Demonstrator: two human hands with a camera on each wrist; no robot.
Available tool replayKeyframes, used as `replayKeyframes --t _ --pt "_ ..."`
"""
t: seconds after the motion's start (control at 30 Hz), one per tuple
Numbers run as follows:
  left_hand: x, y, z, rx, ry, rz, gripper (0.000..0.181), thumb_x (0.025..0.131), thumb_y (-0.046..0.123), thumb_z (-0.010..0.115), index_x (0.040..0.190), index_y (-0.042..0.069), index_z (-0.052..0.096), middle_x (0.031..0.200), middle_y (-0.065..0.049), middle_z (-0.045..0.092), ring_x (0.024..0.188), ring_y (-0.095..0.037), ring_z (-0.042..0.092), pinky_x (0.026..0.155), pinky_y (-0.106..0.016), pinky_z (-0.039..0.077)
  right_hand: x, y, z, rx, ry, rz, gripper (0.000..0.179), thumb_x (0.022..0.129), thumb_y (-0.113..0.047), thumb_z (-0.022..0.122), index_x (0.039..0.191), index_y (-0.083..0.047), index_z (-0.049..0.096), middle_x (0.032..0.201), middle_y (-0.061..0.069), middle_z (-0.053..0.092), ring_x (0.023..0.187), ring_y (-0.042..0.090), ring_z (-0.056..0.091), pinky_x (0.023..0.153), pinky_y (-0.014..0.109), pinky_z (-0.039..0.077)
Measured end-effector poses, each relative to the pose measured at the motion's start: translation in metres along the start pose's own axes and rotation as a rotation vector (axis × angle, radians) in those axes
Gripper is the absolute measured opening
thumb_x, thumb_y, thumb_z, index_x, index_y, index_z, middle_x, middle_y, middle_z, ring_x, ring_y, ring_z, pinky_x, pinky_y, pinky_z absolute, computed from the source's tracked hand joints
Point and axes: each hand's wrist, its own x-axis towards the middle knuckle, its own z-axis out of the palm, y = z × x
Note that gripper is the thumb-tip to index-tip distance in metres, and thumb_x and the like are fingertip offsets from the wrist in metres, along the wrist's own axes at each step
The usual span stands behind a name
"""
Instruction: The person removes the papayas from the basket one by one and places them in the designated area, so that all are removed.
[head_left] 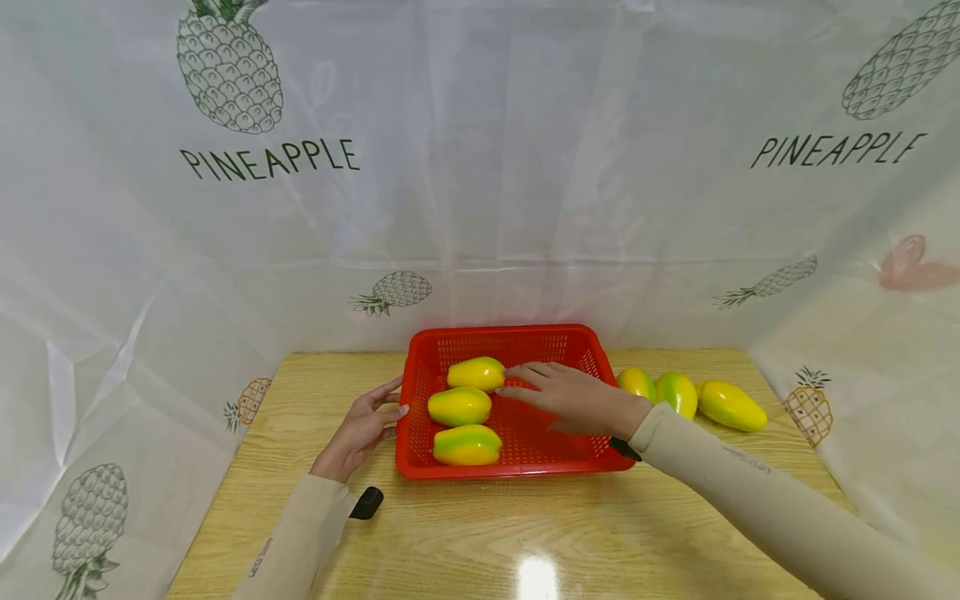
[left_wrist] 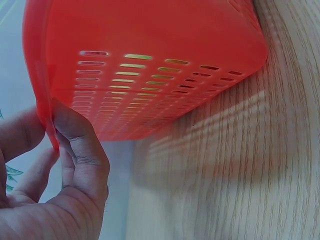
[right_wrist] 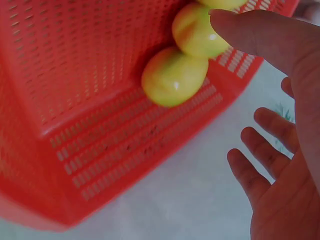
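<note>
A red plastic basket (head_left: 517, 473) stands on the wooden table with three yellow-green mangoes lying in a column in its left half: a back mango (head_left: 476, 375), a middle mango (head_left: 459, 407) and a front mango (head_left: 467, 446). My left hand (head_left: 366, 429) pinches the basket's left rim, thumb and fingers on either side of it in the left wrist view. Over the basket, my right hand (head_left: 573, 398) has its fingers extended toward the back mango. It holds nothing; in the right wrist view its fingers are spread, and whether the thumb touches a mango there I cannot tell.
Right of the basket, three more mangoes lie on the table: a near one (head_left: 634, 382) partly hidden by the basket and arm, a middle one (head_left: 677, 392), and a far-right one (head_left: 732, 406). A white sheet (head_left: 525, 208) printed with pineapples hangs behind the table.
</note>
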Motion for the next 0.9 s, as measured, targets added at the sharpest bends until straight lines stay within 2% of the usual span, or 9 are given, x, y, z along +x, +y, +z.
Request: replayKeyframes --t 0.43,0.7,0.9 --pt "0.000 0.001 0.001 0.011 0.003 0.001 0.063 0.105 0.000 0.061 0.164 0.011 0.041 0.136 -0.017 0.047 0.087 -0.012 0.061 0.074 -0.025 0.057 0.046 -0.022 0.016 -0.070 -0.044 -0.137 0.087 0.084 -0.026 0.093 0.157 -0.017 0.046 0.162 0.008 0.047 0.143 0.026 0.051 0.116 0.041 0.046" --pt "0.000 0.000 0.000 0.001 0.003 0.000 0.063 0.105 -0.001 0.061 0.164 0.011 0.041 0.136 -0.017 0.047 0.086 -0.011 0.061 0.073 -0.025 0.057 0.068 -0.033 0.025 -0.106 -0.156 -0.163 0.083 0.094 -0.017 0.082 0.164 -0.025 0.039 0.169 -0.002 0.039 0.150 0.022 0.046 0.121 0.040 0.040" --pt "0.000 0.000 0.000 -0.007 0.001 -0.004 0.062 0.105 -0.001 0.061 0.163 0.011 0.042 0.137 -0.017 0.046 0.088 -0.012 0.061 0.075 -0.026 0.057 0.078 -0.039 0.032 -0.133 -0.184 -0.202 0.083 0.096 -0.015 0.079 0.165 -0.031 0.036 0.168 -0.005 0.039 0.149 0.019 0.046 0.120 0.040 0.041"
